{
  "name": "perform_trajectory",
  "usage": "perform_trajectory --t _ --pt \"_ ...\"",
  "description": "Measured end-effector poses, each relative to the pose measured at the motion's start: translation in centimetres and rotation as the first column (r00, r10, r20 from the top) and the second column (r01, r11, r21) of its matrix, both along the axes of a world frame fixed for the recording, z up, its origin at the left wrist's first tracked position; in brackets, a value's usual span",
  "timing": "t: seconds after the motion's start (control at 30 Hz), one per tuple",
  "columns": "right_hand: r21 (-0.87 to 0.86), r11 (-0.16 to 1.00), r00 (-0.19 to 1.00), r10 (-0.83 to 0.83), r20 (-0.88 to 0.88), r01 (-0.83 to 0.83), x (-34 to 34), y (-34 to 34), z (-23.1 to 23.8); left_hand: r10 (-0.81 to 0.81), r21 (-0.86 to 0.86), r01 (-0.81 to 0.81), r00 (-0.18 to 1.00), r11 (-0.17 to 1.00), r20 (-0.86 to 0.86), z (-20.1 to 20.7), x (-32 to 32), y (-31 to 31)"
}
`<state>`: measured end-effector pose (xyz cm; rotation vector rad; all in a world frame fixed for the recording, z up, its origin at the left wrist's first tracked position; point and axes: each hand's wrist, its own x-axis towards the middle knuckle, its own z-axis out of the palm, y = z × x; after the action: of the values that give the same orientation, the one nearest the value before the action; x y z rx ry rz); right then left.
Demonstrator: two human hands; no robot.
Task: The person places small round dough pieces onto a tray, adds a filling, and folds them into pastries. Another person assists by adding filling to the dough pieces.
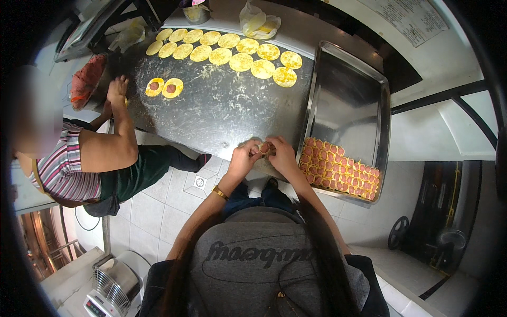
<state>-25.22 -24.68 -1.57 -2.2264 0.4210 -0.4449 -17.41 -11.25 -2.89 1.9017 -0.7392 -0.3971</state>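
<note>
Over the near edge of the steel table, my left hand (pixel 243 160) and my right hand (pixel 282 154) come together with bent fingers. Between them they grip a small dumpling (pixel 264 148), a yellow wrapper gathered around pinkish meat filling. Two flat yellow wrappers, the left wrapper (pixel 150 91) and the right wrapper (pixel 177 92), lie farther left with a lump of meat on each. To the right of my hands stands a deep metal tray (pixel 387 113), its near end filled with rows of finished-looking dumplings (pixel 340 168).
Two rows of round yellow wrappers (pixel 220 56) line the far side of the floured table (pixel 222 100). At the left a co-worker's hand (pixel 117 89) is beside a large mound of pink meat (pixel 87 82). A plastic bag (pixel 259 24) and a metal container (pixel 197 13) stand at the back.
</note>
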Motion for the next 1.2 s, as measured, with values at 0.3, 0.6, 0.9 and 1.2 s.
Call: perform_trajectory --t 0.3,0.6,0.9,1.2 --pt "0.059 0.982 0.984 0.176 0.041 -0.178 1.2 -1.4 -0.6 0.003 0.071 -0.007 0.999 0.997 0.048 0.0 0.3 -0.6" --pt "-0.032 0.996 0.993 0.078 -0.089 -0.081 0.7 -0.8 -1.2 -0.027 -0.046 0.028 0.999 0.999 0.021 -0.6 1.2 -0.6" --pt "-0.066 0.996 0.988 0.052 -0.143 -0.062 1.7 -0.2 -0.5 -0.019 0.018 0.019 1.0 1.0 0.004 -0.4 2.0 -0.5" --pt "-0.149 0.987 0.995 0.043 -0.093 -0.057 1.6 0.8 -0.7 0.524 0.092 -0.604 0.749 0.792 0.406 0.0 15.1 6.2"
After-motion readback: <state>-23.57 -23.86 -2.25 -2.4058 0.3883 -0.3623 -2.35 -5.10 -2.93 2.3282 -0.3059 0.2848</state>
